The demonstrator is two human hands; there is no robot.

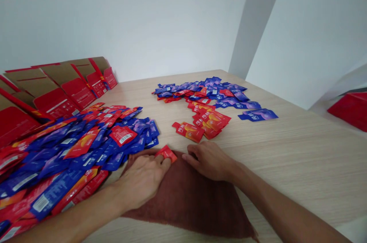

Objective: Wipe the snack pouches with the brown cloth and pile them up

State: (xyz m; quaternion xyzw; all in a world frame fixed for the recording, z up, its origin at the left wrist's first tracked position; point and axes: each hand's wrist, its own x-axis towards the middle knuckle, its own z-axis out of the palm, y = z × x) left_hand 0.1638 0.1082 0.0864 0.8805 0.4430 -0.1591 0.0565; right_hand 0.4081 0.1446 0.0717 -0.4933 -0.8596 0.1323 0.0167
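A dark red cloth (pixel 189 201) lies on the wooden table (pixel 286 159) in front of me. My left hand (pixel 143 178) rests on the cloth's far left part, its fingers closed on a small red sachet (pixel 166 154). My right hand (pixel 210 161) lies on the cloth's far edge with its fingers curled down and pressed on the cloth; nothing shows in it. Just beyond the hands lies a small stack of red sachets (pixel 206 122).
A big heap of blue and red sachets (pixel 74 151) covers the table's left side. A second spread of blue sachets (pixel 212 90) lies farther back. Folded red and brown cartons (pixel 57 90) lean at the far left. A red box (pixel 351 109) sits at the right.
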